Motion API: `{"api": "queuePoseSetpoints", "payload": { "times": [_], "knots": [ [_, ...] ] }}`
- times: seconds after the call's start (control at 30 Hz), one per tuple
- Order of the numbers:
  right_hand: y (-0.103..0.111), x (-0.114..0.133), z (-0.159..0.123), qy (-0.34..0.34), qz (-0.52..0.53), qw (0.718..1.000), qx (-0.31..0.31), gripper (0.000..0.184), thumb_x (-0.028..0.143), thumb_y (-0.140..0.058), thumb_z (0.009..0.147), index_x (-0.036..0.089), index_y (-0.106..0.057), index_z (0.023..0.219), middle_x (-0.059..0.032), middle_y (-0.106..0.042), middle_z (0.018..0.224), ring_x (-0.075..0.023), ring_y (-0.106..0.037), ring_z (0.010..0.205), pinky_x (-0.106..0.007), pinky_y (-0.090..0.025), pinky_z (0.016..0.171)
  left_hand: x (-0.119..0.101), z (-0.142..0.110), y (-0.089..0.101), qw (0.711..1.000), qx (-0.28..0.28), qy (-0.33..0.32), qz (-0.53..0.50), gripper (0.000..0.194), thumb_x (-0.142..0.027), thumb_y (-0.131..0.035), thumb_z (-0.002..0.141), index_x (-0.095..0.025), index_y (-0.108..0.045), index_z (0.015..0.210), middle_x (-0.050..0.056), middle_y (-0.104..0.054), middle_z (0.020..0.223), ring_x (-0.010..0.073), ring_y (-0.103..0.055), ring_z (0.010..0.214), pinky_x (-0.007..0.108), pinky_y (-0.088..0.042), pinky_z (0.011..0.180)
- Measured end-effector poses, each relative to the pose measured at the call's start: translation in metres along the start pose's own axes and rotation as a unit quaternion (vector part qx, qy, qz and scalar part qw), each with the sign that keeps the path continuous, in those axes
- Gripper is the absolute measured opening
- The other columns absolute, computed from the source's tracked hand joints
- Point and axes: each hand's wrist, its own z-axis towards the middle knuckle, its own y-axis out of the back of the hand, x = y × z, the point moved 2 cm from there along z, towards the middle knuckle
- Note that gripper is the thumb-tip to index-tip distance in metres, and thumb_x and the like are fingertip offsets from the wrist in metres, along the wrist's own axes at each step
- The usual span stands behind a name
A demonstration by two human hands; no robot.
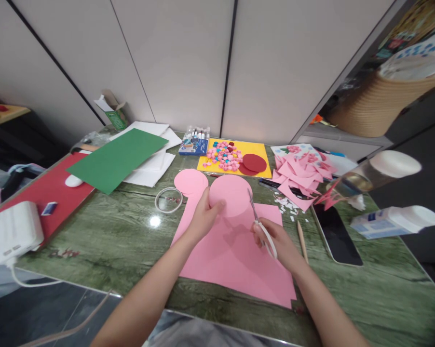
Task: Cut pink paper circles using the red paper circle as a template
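My left hand (205, 214) pinches the lower left edge of a pink paper circle (231, 195), holding it up over the desk. In my right hand (273, 241) is a pair of white-handled scissors (265, 234), its blades against the circle's right edge. Below both hands lies a large pink paper sheet (235, 270). Another pink circle (190, 181) rests at the sheet's upper left corner. A white ring (169, 200) lies beside that, left of my left hand.
Behind are a yellow sheet (264, 150) with small coloured pieces and red circles, and a marker box (194, 143). Pink scraps (299, 176), a phone (336, 233), a wooden stick (302, 241) and a white bottle (394, 221) stand or lie right. Green paper (118, 159) and a power bank (17, 231) are left.
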Motion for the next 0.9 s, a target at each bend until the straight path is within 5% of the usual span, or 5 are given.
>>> {"api": "queuePoseSetpoints", "payload": {
  "times": [0.9],
  "knots": [
    [-0.0004, 0.0019, 0.0007, -0.008, -0.026, 1.000, -0.003, 0.033, 0.043, -0.046, 0.087, 0.019, -0.044, 0.064, 0.0039, -0.047, 0.055, -0.0116, -0.044, 0.053, -0.025, -0.035, 0.054, 0.0013, -0.0003, 0.0024, 1.000, -0.029, 0.000, 0.002, 0.023, -0.027, -0.053, 0.080, -0.017, -0.049, 0.100, 0.001, -0.052, 0.088, 0.0156, -0.050, 0.084, 0.025, -0.041, 0.073]
  ]
}}
